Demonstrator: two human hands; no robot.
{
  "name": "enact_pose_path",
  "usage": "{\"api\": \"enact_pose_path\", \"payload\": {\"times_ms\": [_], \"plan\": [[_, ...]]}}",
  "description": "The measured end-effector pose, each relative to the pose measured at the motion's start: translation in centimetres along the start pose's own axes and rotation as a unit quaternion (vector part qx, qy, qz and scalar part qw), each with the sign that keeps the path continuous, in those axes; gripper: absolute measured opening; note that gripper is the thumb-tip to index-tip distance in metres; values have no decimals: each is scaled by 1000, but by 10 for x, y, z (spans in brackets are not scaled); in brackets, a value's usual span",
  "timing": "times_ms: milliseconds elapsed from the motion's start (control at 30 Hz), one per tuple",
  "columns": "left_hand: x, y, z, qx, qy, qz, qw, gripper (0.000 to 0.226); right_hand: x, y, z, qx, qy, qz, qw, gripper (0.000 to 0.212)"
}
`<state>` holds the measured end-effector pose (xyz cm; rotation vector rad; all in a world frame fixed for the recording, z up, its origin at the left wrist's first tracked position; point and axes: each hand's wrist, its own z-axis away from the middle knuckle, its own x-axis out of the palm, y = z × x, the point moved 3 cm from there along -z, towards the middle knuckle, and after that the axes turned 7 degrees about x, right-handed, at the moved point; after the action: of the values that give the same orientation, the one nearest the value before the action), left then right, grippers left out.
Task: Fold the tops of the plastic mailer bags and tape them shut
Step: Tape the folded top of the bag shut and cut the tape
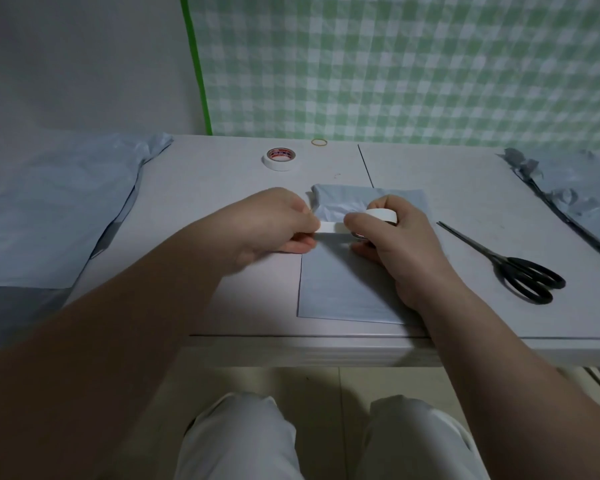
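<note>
left hand [274, 223]: my fingers are narrow, thumb and forefinger pinch the free end of the strip of tape [331, 227].
right hand [392, 237]: my fingers are curled round the white tape roll [381, 214] and hold it just above the bag; the thumb points to the left along the strip.
strip of tape: short and white, it is stretched between my two hands, which are near each other. it runs across the bag just below the fold. i cannot tell if it touches the plastic already.
mailer bag [343, 285]: light blue, it lies flat on the desk [205, 188] in front of me. its near edge is close to the desk's front edge, and the lower part shows between my wrists.
folded top [343, 199]: wrinkled, on the far side of my fingers and partly hidden by the right hand.
inside the bag: i cannot tell, it looks flat.
second roll [280, 158]: white with a red label in the core, it lies flat at the far side of the desk, well apart from my hands.
rubber band [319, 142]: near the back edge, just beside the second roll.
scissors [520, 268]: black and closed, on the desk to the right of my right hand, handles toward me.
heap of bags [49, 216]: light blue, at the left, overlapping the left edge of the desk.
pile of bags [575, 195]: crumpled, at the far right of the desk.
checked cloth [413, 64]: green and white, it hangs behind the desk.
</note>
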<state>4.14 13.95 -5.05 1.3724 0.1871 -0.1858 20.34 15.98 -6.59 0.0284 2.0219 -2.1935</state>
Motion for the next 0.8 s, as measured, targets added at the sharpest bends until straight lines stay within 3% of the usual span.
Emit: {"api": "enact_pose_path", "payload": {"times_ms": [233, 433, 800], "plan": [[-6, 6, -7, 19, 5, -125, 992, 17, 6, -1, 0, -21, 14, 78, 997, 19], [-7, 11, -4, 48, -30, -307, 950, 20, 7, -1, 1, -16, 14, 97, 995, 18], [-4, 11, -6, 101, -47, -404, 908, 19, 8, -3, 4, -18, 20, 105, 994, 20]]}}
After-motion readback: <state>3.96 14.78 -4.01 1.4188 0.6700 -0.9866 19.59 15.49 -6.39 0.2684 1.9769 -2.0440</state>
